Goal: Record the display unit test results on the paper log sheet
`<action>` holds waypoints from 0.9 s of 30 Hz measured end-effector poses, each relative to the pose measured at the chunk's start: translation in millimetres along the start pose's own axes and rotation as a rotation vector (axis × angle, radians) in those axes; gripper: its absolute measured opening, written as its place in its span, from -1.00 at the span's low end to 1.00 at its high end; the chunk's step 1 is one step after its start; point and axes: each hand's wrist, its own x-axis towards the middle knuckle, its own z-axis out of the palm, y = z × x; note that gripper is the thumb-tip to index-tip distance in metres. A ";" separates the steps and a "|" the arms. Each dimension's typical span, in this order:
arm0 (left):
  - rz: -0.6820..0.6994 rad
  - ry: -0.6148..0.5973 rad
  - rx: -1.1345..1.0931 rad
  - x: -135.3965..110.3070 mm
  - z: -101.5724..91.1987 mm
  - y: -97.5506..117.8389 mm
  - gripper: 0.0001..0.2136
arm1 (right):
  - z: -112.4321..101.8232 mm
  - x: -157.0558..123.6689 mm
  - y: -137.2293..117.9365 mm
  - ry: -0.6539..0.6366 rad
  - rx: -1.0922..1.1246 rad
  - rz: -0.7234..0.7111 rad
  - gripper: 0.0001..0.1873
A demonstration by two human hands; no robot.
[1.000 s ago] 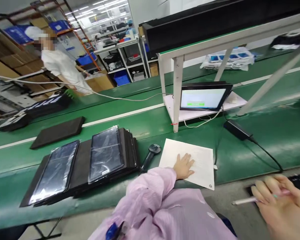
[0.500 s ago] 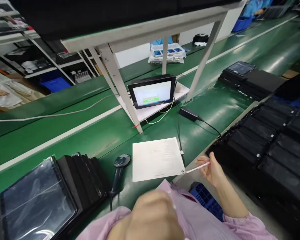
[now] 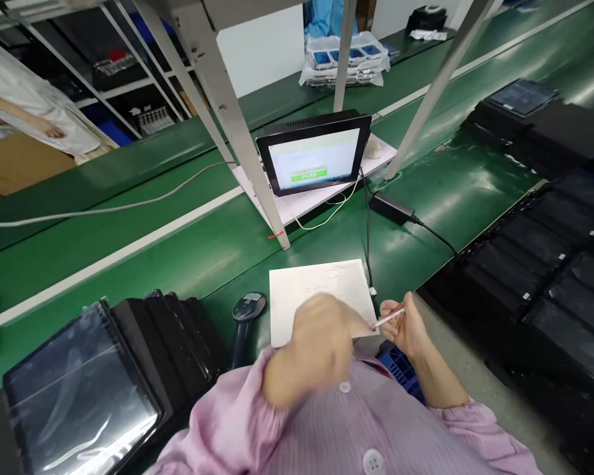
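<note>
Over on the far left, a co-worker in white (image 3: 24, 92) stands across the green bench (image 3: 202, 231), one bare arm lowered. Nearer, a screen panel in clear wrap (image 3: 74, 389) leans on a stack of black slabs (image 3: 178, 349), and just beside that a handheld scanner (image 3: 247, 316) lies on the green surface. Next comes a printed white sheet (image 3: 289, 290), flat on the bench, with the left hand (image 3: 321, 346) above its near part, too blurred for me to tell how far the fingers are closed or whether they grip anything. A monitor (image 3: 316, 158) beyond the sheet shows a green PASS bar. The pen (image 3: 390, 317) is at the sheet's near right corner, pinched between thumb and fingers of the right hand (image 3: 408, 333), its tip close by the left hand's fingertips; I can't say whether they touch. A black power adapter (image 3: 392, 208) sits past it, and dark flat panels (image 3: 504, 264) fill the right side
</note>
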 end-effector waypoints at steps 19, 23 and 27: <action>-0.055 -0.075 0.703 6.0 74.4 -142.3 -0.47 | 72.3 119.9 59.1 -0.001 -0.555 -0.463 -0.67; -0.037 -0.028 0.718 4.1 76.6 -143.9 -0.48 | 65.1 125.3 68.1 -0.091 -0.823 -0.503 -0.66; -0.017 0.014 0.734 4.1 77.1 -143.6 -0.49 | 61.7 130.7 68.6 -0.012 -1.107 -0.642 -0.78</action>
